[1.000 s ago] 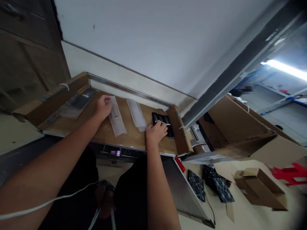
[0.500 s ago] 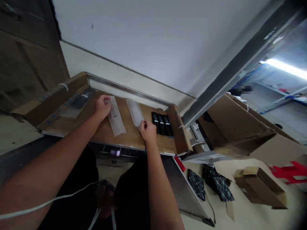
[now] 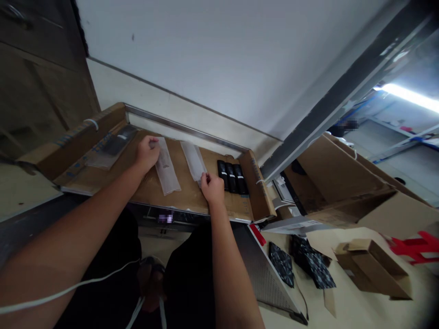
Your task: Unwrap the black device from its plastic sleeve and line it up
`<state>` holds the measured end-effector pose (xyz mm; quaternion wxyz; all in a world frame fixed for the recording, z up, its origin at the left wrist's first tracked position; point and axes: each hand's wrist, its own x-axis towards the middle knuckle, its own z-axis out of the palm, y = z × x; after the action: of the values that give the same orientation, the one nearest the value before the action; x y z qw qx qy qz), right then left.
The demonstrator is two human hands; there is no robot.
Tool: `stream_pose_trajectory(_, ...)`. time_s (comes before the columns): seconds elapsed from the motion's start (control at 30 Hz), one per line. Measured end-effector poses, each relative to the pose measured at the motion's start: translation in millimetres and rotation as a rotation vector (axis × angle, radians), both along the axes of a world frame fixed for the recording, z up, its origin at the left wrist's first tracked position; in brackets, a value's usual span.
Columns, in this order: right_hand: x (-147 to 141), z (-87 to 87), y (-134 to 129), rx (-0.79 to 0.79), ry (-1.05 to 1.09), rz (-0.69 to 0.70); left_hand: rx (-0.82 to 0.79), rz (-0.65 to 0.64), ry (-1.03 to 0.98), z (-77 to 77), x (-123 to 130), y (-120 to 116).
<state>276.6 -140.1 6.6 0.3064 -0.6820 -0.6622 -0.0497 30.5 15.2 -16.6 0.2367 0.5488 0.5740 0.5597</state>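
My left hand (image 3: 148,153) is closed at the upper end of a translucent plastic sleeve (image 3: 168,171), its fingertips pinched at the edge. The sleeve lies flat on a cardboard-lined bench (image 3: 185,197). To the right, my right hand (image 3: 212,188) pinches the lower corner of other plastic sleeves (image 3: 194,160), which overlap each other. Just beyond that hand, three black packets (image 3: 232,177) with small white labels lie side by side. At the far left end rests a clear bag (image 3: 111,148) with something dark in it.
Raised cardboard sides (image 3: 259,189) close off both ends of the bench, and a white panel (image 3: 219,68) rises behind. A large open carton (image 3: 343,178) stands at right. On the floor are black patterned packages (image 3: 312,265) and a small open box (image 3: 375,269). A white cord (image 3: 68,290) crosses my left forearm.
Hardly anything differs. Both hands keep their places on the plastic sleeves, and the view has shifted very slightly.
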Motion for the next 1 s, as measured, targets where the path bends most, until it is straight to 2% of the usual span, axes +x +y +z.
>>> stream_pose_trajectory(0.43,-0.4,1.0,-0.7,0.019,0.026,-0.001,-0.007,-0.014,-0.007,-0.5,0.1,0.4)
stream_pose_trajectory(0.7,-0.2,1.0,-0.9,0.005,0.032,-0.011,-0.011,-0.002,0.003,4.8,1.4,-4.3)
stream_pose_trajectory(1.0,-1.0,2.5,-1.4,-0.008,0.026,-0.036,-0.020,-0.007,-0.007,1.9,0.8,-2.2)
